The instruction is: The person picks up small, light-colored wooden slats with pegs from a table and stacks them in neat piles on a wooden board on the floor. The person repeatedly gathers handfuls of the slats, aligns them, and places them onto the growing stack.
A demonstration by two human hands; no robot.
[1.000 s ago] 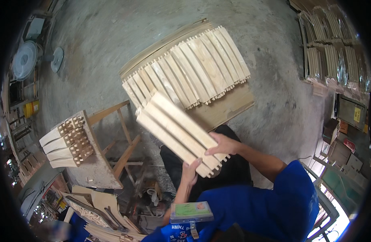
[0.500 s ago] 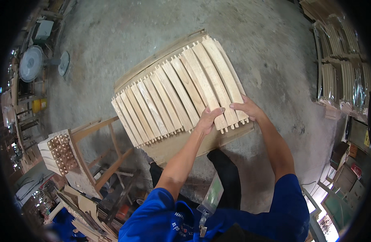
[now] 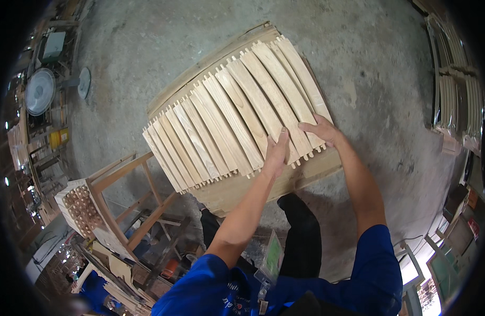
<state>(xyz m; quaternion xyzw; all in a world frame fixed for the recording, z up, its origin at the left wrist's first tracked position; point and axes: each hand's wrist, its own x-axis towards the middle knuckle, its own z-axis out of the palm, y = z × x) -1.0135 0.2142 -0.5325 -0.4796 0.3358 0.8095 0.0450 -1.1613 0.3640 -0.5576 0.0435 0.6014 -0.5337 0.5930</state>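
Observation:
A row of pale curved wooden slats (image 3: 200,134) with round pegs at their ends lies side by side on a board (image 3: 226,196) in front of me. At the right end of the row, my left hand (image 3: 277,155) grips the near part of a slat (image 3: 262,95), its thumb up and its fingers partly hidden. My right hand (image 3: 324,131) is closed around the near end of the rightmost slats (image 3: 304,73), thumb on top. Its other fingers are hidden at the outer side. Both hands are a short way apart, with slat ends between them.
A wooden frame stand (image 3: 134,210) at left carries a stack of pegged pieces (image 3: 80,210). Beyond it are a fan (image 3: 40,91) and a yellow container (image 3: 58,138). Wrapped bundles of slats (image 3: 453,105) stand at right. Concrete floor (image 3: 358,47) surrounds the board.
Both hands have shifted slightly up in the picture, the left one also a little to the right. The slats at the right end now lie more spread out. The view has shifted a little.

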